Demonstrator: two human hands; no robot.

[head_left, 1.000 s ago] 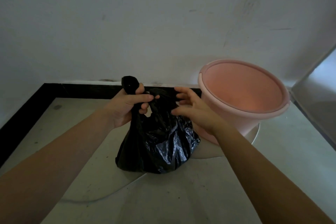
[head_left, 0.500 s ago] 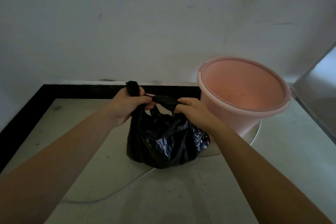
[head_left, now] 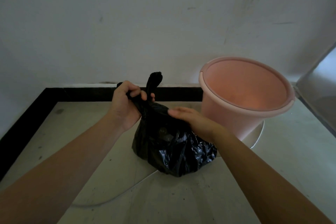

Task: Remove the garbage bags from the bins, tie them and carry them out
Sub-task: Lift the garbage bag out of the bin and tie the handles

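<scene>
A black garbage bag stands on the pale floor in the middle of the view, bulging and crinkled. My left hand grips its twisted neck, and one black bag ear sticks up above the fist. My right hand lies on the bag's top right shoulder with the fingers stretched out flat toward the neck. To the right of the bag stands a pink bin, tilted toward me, with no liner and nothing inside.
A white wall rises close behind, with a black skirting strip along the floor at the back and left. The bin rests on a white round plate. A grey panel slants in at the right edge.
My right hand let go of the bag's right ear and now lies flat on the bag. My left hand gathered the neck and lifted, so one ear stands up above it.
</scene>
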